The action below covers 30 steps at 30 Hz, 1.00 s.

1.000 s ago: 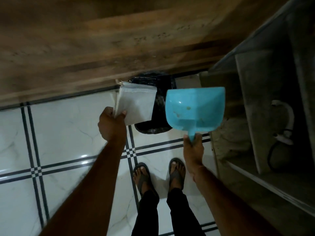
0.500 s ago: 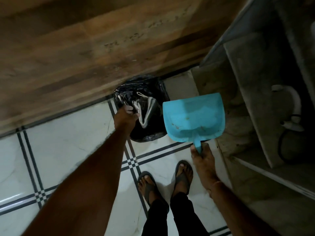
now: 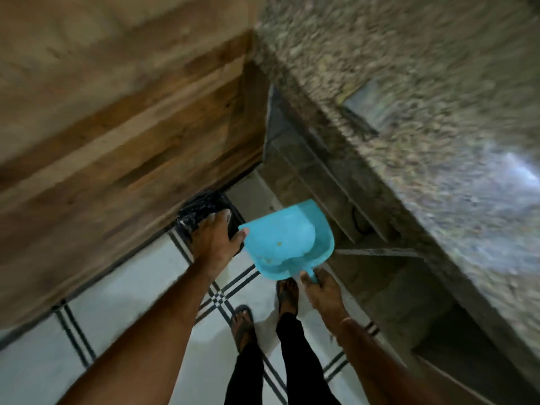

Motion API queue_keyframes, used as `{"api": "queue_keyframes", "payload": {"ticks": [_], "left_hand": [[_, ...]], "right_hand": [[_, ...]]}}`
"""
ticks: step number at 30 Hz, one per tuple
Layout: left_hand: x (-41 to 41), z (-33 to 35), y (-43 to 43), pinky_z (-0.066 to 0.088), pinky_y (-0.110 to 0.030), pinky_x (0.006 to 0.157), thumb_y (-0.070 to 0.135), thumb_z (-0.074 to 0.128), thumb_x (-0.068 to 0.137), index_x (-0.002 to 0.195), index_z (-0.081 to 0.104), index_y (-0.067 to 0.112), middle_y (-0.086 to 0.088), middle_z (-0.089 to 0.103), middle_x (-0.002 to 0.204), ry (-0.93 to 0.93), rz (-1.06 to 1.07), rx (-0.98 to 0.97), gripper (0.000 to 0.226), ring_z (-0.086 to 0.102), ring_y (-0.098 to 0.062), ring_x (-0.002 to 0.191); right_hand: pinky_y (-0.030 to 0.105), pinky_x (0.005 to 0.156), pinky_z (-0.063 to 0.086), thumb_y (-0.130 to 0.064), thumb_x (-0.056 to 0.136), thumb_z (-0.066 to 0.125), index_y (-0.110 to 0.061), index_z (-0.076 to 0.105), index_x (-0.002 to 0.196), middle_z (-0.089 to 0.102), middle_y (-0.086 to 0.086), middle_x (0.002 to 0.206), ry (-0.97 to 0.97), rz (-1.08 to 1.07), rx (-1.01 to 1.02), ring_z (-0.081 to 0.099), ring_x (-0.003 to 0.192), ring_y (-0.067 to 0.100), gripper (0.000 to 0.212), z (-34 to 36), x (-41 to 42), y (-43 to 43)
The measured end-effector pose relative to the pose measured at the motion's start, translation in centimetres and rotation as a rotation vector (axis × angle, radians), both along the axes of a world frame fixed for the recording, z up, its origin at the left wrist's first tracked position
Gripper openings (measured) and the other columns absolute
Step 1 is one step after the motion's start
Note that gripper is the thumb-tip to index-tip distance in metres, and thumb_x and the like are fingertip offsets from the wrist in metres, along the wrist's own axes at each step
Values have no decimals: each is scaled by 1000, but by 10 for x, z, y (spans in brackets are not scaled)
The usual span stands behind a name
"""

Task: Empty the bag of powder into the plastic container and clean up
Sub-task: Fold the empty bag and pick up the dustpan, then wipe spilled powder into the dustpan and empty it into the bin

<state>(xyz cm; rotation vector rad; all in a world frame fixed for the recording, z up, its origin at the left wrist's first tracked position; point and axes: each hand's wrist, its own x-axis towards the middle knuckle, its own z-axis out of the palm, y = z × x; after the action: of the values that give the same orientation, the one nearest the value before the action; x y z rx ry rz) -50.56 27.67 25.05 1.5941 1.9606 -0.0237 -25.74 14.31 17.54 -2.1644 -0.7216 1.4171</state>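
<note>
Head view, looking down at a tiled floor (image 3: 131, 302); the frame is motion-blurred. The left hand (image 3: 214, 244) reaches palm down over a black-lined bin (image 3: 194, 213) that stands on the floor against a wooden panel (image 3: 117, 127). Its fingers (image 3: 219, 219) lie fairly straight and spread above the bin's mouth, and they grasp nothing that can be seen. The hand hides what is in the bin. The right hand (image 3: 323, 290) grips the short handle of a blue dustpan (image 3: 286, 238), with its fingers curled round the handle at the pan's near end. The dustpan is held in the air, tilted, its wide mouth pointing away from the person and just to the right of the bin. A few small specks lie on its inner surface. The left thumb is just beside the pan's front left corner; whether they touch cannot be told. A speckled stone counter (image 3: 409, 112) runs along the right, with open shelves (image 3: 365, 276) beneath it. Two sandalled feet (image 3: 241, 323) stand on the tiles below the hands.
</note>
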Motion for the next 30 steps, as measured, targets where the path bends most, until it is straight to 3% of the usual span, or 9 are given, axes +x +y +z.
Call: {"api": "queue_keyframes", "payload": {"ticks": [2,6,12,19,23,27,30], "left_hand": [[23,41,-6,43,-46,104,63,62,88,148,45,20,-14,57,143,-19,-68,36,76,50,-34,133],[73,96,-8,39,-46,107,64,61,89,153,41,20,-14,52,148,-75,-187,103,80,46,-34,136],[151,131,4,31,-43,112,60,60,92,154,37,16,-14,44,154,-92,-397,139,80,39,-33,142],[200,148,57,42,-47,101,60,62,90,146,46,14,-15,45,145,-76,-468,393,74,46,-35,129],[226,155,126,44,-51,102,48,62,95,141,49,13,-17,43,144,-57,-576,490,60,45,-35,126],[242,147,189,45,-46,99,34,53,103,143,51,18,-14,47,143,15,-632,396,43,46,-31,126],[245,138,210,46,-43,94,38,66,95,136,52,19,-15,49,141,8,-698,362,48,48,-32,125]], "right_hand": [[31,62,47,-64,72,68,-20,65,84,63,-3,72,70,-72,-10,57,66,17,46,37,10,-15],[21,50,40,-47,86,72,-18,64,85,58,-4,66,164,-154,49,51,58,11,31,83,31,-38],[20,43,37,-30,97,68,-16,63,84,53,-6,58,219,-275,117,47,47,5,19,121,65,-41],[22,40,33,-35,97,67,-10,64,93,50,0,60,235,-281,128,42,44,8,26,150,100,-45],[23,42,33,-37,96,69,-4,67,100,52,-1,60,237,-334,110,44,45,7,33,155,100,-48],[22,45,36,-34,96,69,-13,68,96,57,-8,58,212,-469,94,47,48,5,20,151,88,-48],[18,46,38,-32,96,69,-9,67,97,60,-7,65,198,-566,97,50,51,1,23,147,72,-48]]}}
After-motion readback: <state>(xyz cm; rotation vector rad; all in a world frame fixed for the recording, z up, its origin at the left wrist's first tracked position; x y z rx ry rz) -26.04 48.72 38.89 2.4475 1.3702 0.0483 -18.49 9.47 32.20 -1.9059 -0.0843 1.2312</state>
